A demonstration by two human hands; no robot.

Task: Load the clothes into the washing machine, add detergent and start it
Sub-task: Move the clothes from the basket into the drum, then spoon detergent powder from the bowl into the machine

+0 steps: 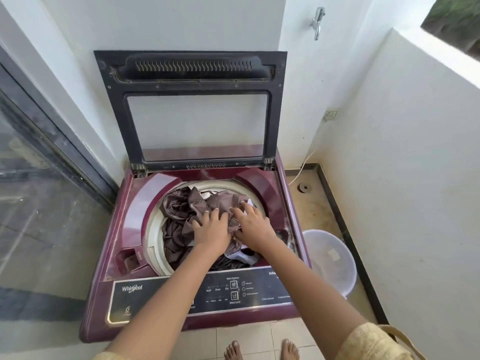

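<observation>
Lid [192, 71] upright; drum rim [153, 229] clear leftward. Your left hand [211, 231] and right hand [253, 228] press, fingers spread, on crumpled brown clothes [181, 206].

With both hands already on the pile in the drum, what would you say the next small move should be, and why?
Probably press the brown clothes further down. Both the left hand and right hand lie flat on the heap, which still bulges about level with the drum's rim, and the lid stands open. No detergent is visible yet.
</observation>
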